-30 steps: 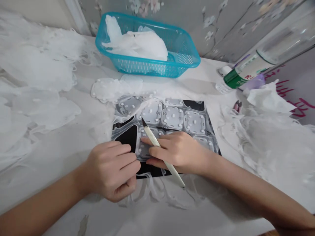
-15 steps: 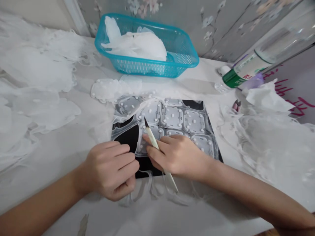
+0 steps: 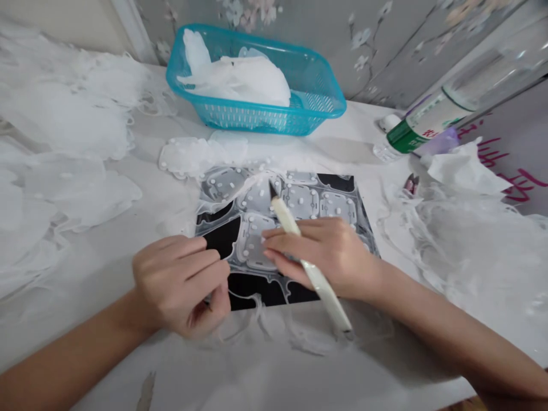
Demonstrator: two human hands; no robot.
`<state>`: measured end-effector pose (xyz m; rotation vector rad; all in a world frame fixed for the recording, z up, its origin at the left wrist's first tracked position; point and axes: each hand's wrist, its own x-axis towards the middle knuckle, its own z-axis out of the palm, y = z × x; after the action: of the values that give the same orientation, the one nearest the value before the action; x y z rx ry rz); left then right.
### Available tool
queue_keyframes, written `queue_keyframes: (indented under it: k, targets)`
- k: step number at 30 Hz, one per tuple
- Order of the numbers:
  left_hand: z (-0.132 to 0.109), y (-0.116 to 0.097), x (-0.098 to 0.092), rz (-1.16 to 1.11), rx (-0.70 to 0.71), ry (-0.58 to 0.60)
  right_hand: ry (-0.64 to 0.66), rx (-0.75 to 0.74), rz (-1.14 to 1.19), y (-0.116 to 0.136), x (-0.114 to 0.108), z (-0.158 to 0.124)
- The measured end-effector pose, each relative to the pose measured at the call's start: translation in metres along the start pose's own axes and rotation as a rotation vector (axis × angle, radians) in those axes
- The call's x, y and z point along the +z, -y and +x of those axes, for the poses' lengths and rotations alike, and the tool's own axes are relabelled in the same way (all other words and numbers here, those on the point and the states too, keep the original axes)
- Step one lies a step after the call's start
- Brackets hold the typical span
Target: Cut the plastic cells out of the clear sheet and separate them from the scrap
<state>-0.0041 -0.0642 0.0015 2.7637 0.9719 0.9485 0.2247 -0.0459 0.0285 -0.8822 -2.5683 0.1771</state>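
Observation:
A black cutting mat (image 3: 257, 290) lies in the middle of the table. On it rests a translucent silicone sheet (image 3: 299, 202) moulded into square keypads with white bumps. My right hand (image 3: 325, 254) is shut on a white craft knife (image 3: 312, 274), blade pointing away from me, while its fingertips press on one keypad (image 3: 252, 242). My left hand (image 3: 182, 285) is closed at the mat's near left edge, pinching a thin strip of silicone trim (image 3: 240, 325).
A turquoise basket (image 3: 257, 80) holding white silicone pieces stands at the back. Heaps of translucent trimmings (image 3: 64, 125) cover the left and right (image 3: 471, 240) of the table. A green-capped bottle (image 3: 432, 120) lies at the right rear beside crumpled paper (image 3: 464, 168).
My left hand has drawn back to the left, away from the keypad, pulling the trim. My right hand has moved up and right, and the knife now tilts more steeply.

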Motion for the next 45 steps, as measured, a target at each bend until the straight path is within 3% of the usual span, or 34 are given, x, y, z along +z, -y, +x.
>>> queue_keyframes:
  k: [3, 5, 10, 13, 15, 18, 21, 28, 31, 35, 39, 45]
  targets:
    - [0.009, -0.003, 0.001, 0.101, -0.100, -0.158, -0.127, 0.144, 0.135, -0.006, -0.016, -0.003]
    - [0.012, -0.003, 0.003, 0.155, -0.166, -0.204, -0.244, 0.210, 0.269, -0.009, -0.018, -0.014]
    - [0.013, -0.002, -0.001, 0.202, -0.282, -0.311, -0.429, 0.459, 0.581, -0.016, 0.000, -0.052]
    - [0.013, -0.007, -0.001, 0.083, -0.133, -0.192, -0.509, 0.539, 0.615, -0.017, 0.008, -0.061]
    - [0.012, -0.014, 0.006, -0.010, 0.015, 0.027, -0.535, 0.528, 0.600, -0.017, 0.008, -0.060]
    - [0.011, -0.023, 0.019, -0.064, 0.099, 0.351, -0.426, 0.499, 0.549, -0.015, 0.004, -0.058]
    - [0.011, -0.022, 0.026, -0.034, 0.100, 0.473, -0.287, 0.511, 0.470, -0.012, -0.001, -0.055]
    - [0.010, -0.018, 0.024, -0.028, 0.050, 0.490, -0.242, 0.411, 0.410, 0.000, -0.010, -0.049]
    - [0.010, -0.018, 0.024, -0.031, 0.084, 0.496, -0.178, 0.386, 0.446, 0.004, -0.006, -0.052]
    - [0.010, -0.018, 0.024, -0.029, 0.072, 0.503, -0.140, 0.245, 0.504, 0.006, 0.005, -0.056]
    - [0.008, -0.019, 0.024, -0.039, 0.077, 0.504, -0.101, 0.115, 0.353, 0.005, 0.011, -0.057]
    - [0.006, -0.019, 0.025, -0.036, 0.089, 0.506, 0.017, 0.059, 0.263, 0.003, 0.012, -0.059]
